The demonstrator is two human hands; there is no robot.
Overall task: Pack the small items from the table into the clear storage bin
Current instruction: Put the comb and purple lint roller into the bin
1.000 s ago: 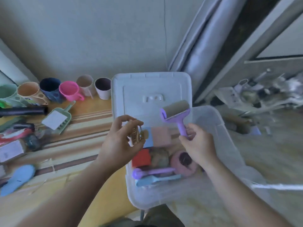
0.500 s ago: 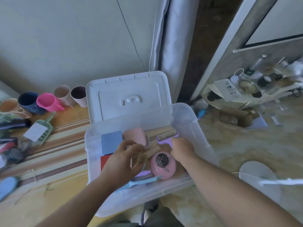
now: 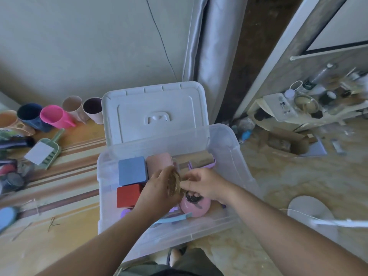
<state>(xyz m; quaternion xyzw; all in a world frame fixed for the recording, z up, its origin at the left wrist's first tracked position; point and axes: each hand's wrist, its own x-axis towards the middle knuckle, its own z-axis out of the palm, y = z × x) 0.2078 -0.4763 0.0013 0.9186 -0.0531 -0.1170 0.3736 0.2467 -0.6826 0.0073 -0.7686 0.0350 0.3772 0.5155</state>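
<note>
The clear storage bin (image 3: 231, 144) stands open at the table's right end, its white lid (image 3: 155, 112) leaning up behind it. Inside lie a blue box (image 3: 131, 173), a pink box (image 3: 159, 161), a red box (image 3: 128, 198), the purple lint roller (image 3: 201, 161) at the back and a round pink item (image 3: 196, 206). My left hand (image 3: 159, 192) is inside the bin, shut on a tan hair claw clip (image 3: 175, 183). My right hand (image 3: 205, 185) is beside it over the pink item, fingers touching the clip; it holds nothing that I can see.
Several cups (image 3: 53, 116) line the wall at the left. A green scoop (image 3: 46, 150), a dark tube (image 3: 16, 142) and a blue item (image 3: 7, 216) lie on the striped table (image 3: 69, 176). A cluttered low shelf (image 3: 310, 108) and a cardboard box (image 3: 286, 142) are on the floor right.
My right hand lowered the lint roller into the back of the bin and let it go. My left hand brought the claw clip down into the bin; the right hand moved to meet it.
</note>
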